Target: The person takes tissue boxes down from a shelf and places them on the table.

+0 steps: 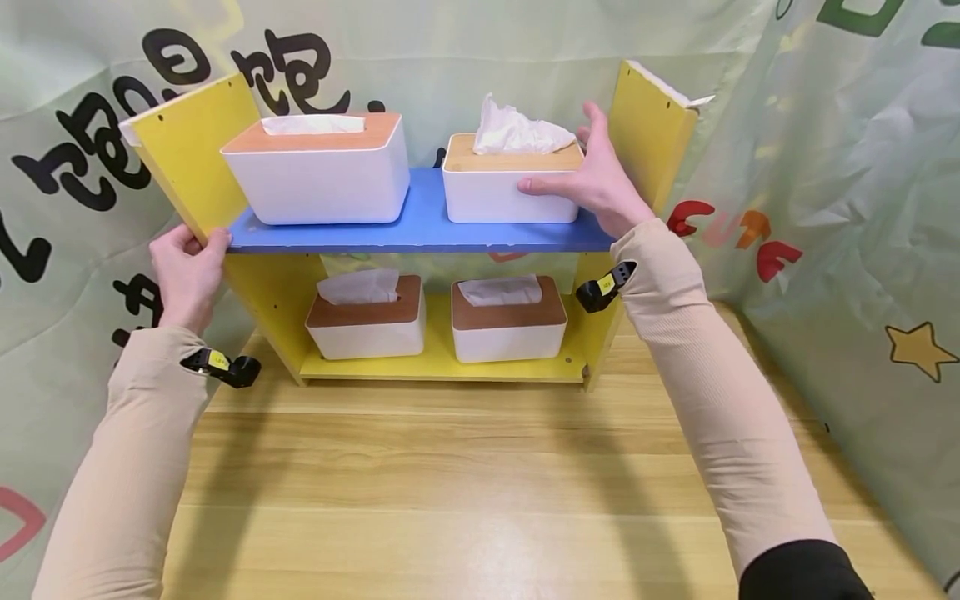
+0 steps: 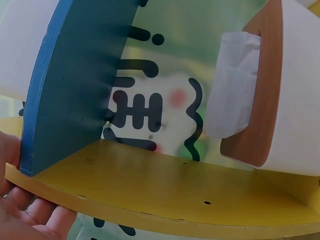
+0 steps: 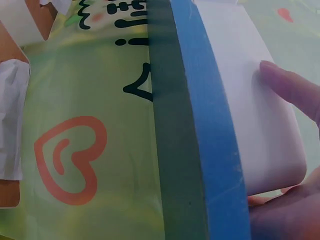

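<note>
While gripping the yellow left panel [image 1: 187, 150] with the left hand [image 1: 191, 271], thumb by the blue board [image 1: 420, 237] and fingers under the panel's edge, holding the upper right tissue box [image 1: 487, 196] by its right end with the right hand [image 1: 609, 179], thumb across the front; on the blue board, near the yellow right panel [image 1: 651, 125]; white-bodied, round-cornered, topped with a pale wood lid [image 1: 461, 157] and a crumpled tissue [image 1: 517, 132]; hidden at its right end by the hand; cannot make out every fingertip behind; in the right wrist view, cut off at the top and partly covered by the blue board; leftward, near the upper left tissue box [image 1: 322, 187], browner-lidded; above the lower left tissue box [image 1: 363, 340] and lower right tissue box [image 1: 510, 343]; backed by a printed backdrop [image 1: 840, 217], cut off by the frame
</note>
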Tool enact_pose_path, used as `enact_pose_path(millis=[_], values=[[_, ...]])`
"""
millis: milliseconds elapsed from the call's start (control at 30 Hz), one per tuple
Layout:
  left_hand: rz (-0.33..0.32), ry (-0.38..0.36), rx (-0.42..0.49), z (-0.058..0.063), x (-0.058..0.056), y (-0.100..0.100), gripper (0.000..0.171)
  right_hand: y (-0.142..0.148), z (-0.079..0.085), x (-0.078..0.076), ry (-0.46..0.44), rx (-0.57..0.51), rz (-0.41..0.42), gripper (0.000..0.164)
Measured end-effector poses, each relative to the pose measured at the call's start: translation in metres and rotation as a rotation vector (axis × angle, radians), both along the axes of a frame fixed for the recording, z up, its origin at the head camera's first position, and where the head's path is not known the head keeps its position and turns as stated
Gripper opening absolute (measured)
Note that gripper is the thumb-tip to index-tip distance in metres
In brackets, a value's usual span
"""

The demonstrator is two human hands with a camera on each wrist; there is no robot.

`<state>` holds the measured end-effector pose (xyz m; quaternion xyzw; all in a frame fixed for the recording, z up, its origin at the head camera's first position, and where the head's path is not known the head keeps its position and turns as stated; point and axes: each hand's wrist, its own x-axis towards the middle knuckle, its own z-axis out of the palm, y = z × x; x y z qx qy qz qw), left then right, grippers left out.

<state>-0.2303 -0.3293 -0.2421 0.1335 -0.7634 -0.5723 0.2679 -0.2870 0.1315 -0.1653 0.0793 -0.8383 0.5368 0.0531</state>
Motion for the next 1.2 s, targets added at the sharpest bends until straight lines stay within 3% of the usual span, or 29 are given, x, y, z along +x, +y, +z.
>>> enact_pose_path(millis=[367,600,833,1200], values=[[-0.016,0.025,0.032,0.002,-0.001,0.001,0.014,0.0,-0.003,-0.009,-0.04,-0.054,0.038,0.127],[-0.021,0.048,0.055,0.001,-0.001,0.002,0.008,0.002,-0.003,-0.014,-0.11,-0.246,0.118,0.123],[-0.022,0.034,0.045,0.001,0.0,0.002,0.014,0.005,-0.006,-0.019,-0.142,-0.408,0.199,0.122],[-0.019,0.034,0.047,0.001,0.0,0.003,0.015,0.006,-0.008,-0.025,-0.143,-0.418,0.262,0.125]])
